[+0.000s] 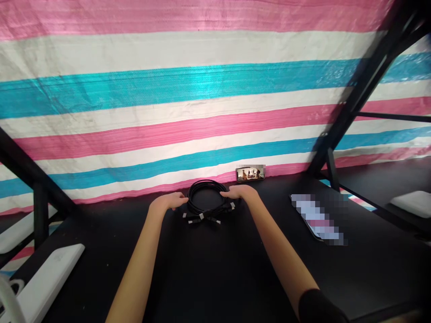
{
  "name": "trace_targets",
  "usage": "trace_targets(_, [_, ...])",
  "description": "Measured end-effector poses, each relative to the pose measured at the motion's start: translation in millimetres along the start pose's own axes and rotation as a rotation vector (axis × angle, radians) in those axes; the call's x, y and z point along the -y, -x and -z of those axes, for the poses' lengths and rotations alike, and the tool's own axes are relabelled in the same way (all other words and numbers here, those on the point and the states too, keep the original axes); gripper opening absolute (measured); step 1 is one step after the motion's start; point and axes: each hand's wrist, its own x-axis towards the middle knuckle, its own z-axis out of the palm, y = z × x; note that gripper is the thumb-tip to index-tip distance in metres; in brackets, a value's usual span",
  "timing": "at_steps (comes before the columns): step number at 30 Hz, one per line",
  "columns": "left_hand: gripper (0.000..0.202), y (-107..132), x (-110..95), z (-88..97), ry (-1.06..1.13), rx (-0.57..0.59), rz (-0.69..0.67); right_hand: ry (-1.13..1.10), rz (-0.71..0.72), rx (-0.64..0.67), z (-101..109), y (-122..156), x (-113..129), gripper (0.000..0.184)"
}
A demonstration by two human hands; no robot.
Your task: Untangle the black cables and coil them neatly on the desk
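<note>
A round coil of black cables (193, 207) lies on the black tabletop, with several pale metal-ended connectors sticking out at its near side. At the coil's left edge is my left hand (171, 200), thumb and fingers closed on the outer loops. My right hand (238, 192) grips the opposite edge, its thumb laid over the cables toward the inside of the ring. The fingers under and behind the coil are partly hidden on both sides.
A phone (250, 174) showing a picture leans against the striped sheet (188, 80) behind the coil. To the right lies a blurred-out flat device (314, 217). A white long box (50, 282) sits front left. Black frame bars (357, 94) rise at both sides.
</note>
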Motion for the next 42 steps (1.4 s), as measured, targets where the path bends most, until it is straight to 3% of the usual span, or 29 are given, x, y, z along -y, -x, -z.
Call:
trace_targets(17, [0.054, 4.3, -5.5, 0.7, -0.047, 0.040, 0.029, 0.033, 0.009, 0.009, -2.7, -5.1, -0.7, 0.066])
trace_targets(26, [0.059, 7.4, 2.4, 6.1, -0.002, 0.026, 0.035, 0.046, 0.016, 0.022, -1.6, -1.6, 0.9, 0.065])
trace_targets(33, [0.061, 4.6, 20.3, 9.9, 0.013, 0.000, 0.146, 0.032, 0.002, 0.022, -0.5, 2.3, 1.3, 0.066])
trace_targets(42, [0.065, 5.8, 23.3, 11.7, 0.020, 0.004, 0.164, -0.028, -0.033, 0.063, 3.4, -0.3, -15.3, 0.070])
